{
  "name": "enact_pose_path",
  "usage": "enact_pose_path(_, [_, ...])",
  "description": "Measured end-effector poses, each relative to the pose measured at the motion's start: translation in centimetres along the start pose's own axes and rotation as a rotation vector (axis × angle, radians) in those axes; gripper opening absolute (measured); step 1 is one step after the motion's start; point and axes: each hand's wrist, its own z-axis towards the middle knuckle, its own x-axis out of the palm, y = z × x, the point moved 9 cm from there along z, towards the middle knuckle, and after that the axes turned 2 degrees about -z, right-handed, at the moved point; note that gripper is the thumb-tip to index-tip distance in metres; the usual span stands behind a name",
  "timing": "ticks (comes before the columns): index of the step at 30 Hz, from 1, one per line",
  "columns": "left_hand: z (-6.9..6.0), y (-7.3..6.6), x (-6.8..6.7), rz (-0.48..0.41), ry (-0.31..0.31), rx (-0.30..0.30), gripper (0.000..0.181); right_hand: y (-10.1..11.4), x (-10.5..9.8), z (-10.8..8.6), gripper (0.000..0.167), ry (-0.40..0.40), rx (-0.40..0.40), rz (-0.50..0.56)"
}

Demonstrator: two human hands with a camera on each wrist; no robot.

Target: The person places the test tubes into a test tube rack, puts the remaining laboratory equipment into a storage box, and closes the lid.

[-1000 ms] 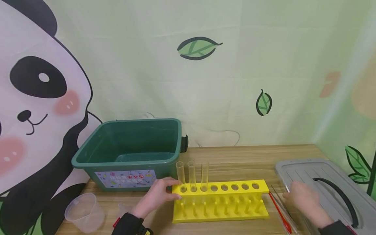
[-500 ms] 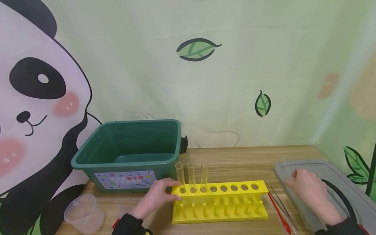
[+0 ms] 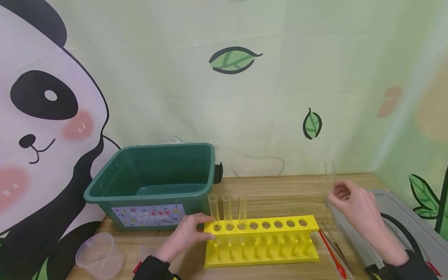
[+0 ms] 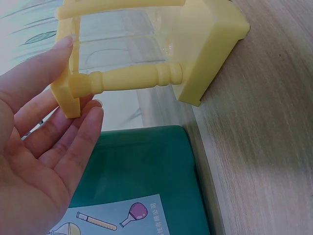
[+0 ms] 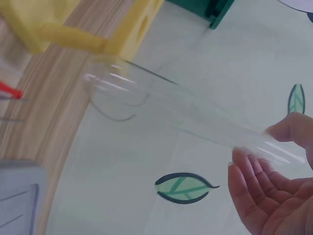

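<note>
A yellow test tube rack (image 3: 262, 262) stands on the wooden table. Three clear test tubes (image 3: 228, 210) stand upright in its leftmost holes, and the other holes hold no tubes. My left hand (image 3: 187, 236) holds the left end of the rack's top bar, thumb in front and fingers behind; the left wrist view shows the thumb against the yellow bar (image 4: 66, 98). To the right of the rack, my right hand (image 3: 360, 216) pinches another clear test tube (image 5: 195, 110) between thumb and fingers. That tube is held roughly upright in the air, faint in the head view.
A green bin (image 3: 161, 200) sits behind left, with a clear plastic cup (image 3: 101, 258) in front of it. Right of the rack lie a red thin-handled tool (image 3: 337, 266) and thin metal rods (image 3: 337, 249). A grey lid (image 3: 428, 237) with a black handle (image 3: 402, 225) lies far right.
My right hand has risen from beside the grey lid, lifting the test tube and turning it upright. The left hand stays on the rack.
</note>
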Motion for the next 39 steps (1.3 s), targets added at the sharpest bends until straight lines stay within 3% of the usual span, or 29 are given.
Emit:
enact_pose_path(9, [-0.3, 0.1, 0.0, -0.011, 0.004, -0.017, 0.04, 4.2, -0.8, 0.4, 0.02, -0.118, -0.089, 0.197])
enact_pose_path(14, [-0.4, 0.1, -0.1, -0.018, -0.006, -0.005, 0.039, 6.0, 0.3, 0.4, 0.02, -0.081, -0.102, 0.354])
enact_pose_path(19, [-0.4, 0.1, -0.2, -0.017, -0.015, 0.01, 0.04, 8.0, 2.3, 0.2, 0.02, -0.03, -0.164, 0.444])
enact_pose_path(30, [-0.2, 0.2, -0.3, -0.005, -0.019, 0.005, 0.041, 10.8, 5.0, 0.0, 0.019, 0.019, -0.249, 0.557])
enact_pose_path(35, [-0.2, 0.0, -0.1, -0.011, -0.02, 0.033, 0.041, 11.4, 5.6, -0.4, 0.022, 0.009, -0.301, 0.568])
enact_pose_path(39, [-0.1, -0.1, -0.1, -0.017, -0.017, 0.031, 0.04, 11.4, 6.3, -0.4, 0.023, 0.015, -0.298, 0.563])
